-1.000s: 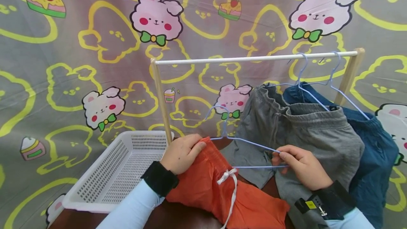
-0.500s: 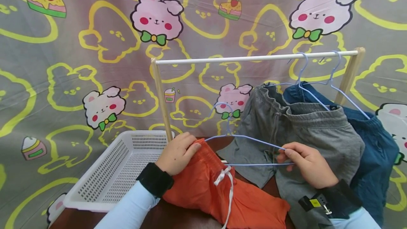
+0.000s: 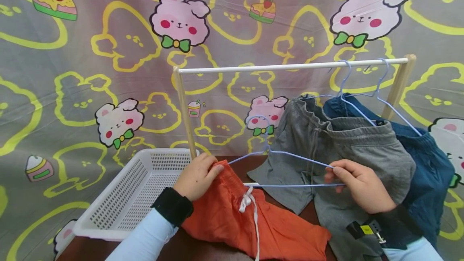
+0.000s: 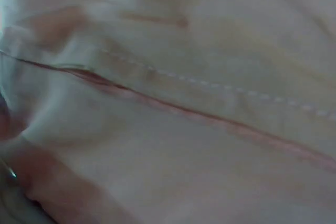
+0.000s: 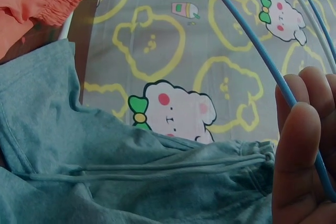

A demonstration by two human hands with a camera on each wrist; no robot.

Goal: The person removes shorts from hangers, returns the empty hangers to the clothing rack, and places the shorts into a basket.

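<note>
Left hand [image 3: 197, 177] grips orange shorts [image 3: 280, 228] at left of hanger [image 3: 286, 186]; right hand [image 3: 359, 186] pinches its right end.
Soft, probably light; waistband [image 3: 232, 178] suits gripping.

The orange shorts [image 3: 232, 212] are matt cloth, the hanger [image 5: 248, 31] smooth.

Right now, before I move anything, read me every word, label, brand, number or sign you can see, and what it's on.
None can be read.
Yellow patch on the right wrist strap: too small to read.
Printed cup on the curtain: its green patch is too small to tell if it holds lettering.
Orange shorts: none seen.
Hanger in the hands: none seen.
</note>
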